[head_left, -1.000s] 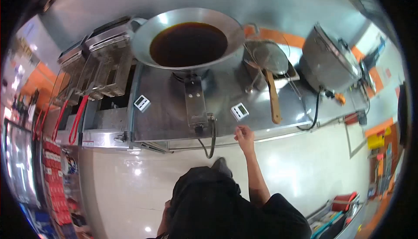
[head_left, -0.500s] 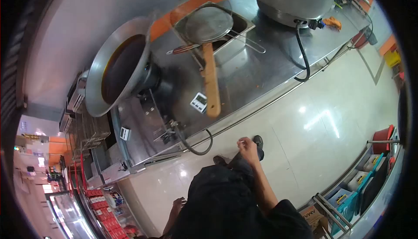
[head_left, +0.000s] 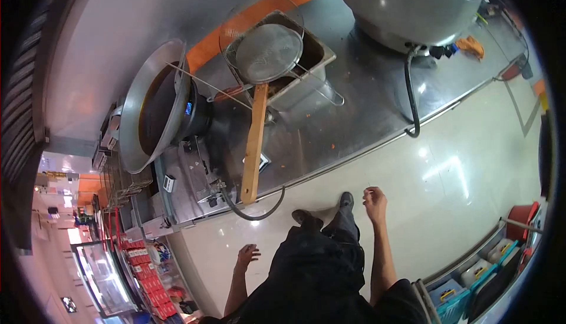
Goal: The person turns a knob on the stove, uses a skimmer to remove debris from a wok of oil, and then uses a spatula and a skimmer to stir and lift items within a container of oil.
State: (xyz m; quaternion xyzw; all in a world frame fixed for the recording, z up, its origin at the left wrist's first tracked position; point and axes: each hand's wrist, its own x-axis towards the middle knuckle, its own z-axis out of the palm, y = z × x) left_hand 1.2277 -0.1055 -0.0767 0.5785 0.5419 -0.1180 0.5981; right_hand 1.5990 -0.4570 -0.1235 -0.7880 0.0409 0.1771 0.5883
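Note:
My left hand [head_left: 247, 255] hangs over the floor at the lower left, fingers apart and holding nothing. Lower right of the counter, my right hand [head_left: 374, 203] is also over the floor, its fingers loosely curled with nothing visible in them. Both hands are clear of the counter. On it, a round mesh strainer [head_left: 268, 53] with a wooden handle [head_left: 254, 141] rests across a rectangular metal container [head_left: 321, 67]. That handle reaches toward the counter's front edge. Left of it stands a wide metal wok [head_left: 131, 138] with dark liquid [head_left: 156, 109] inside.
A big metal cooker [head_left: 407, 14] stands at the back right, with a black hose [head_left: 411, 97] hanging from it. Another black hose [head_left: 253, 215] loops past the front edge. A white timer [head_left: 170, 183] sits near the wok. Baskets [head_left: 454, 300] are low on the right.
My view has shifted. My left hand has come forward, with more of the forearm showing. My right hand has swung right, away from my leg. Neither has taken hold of anything.

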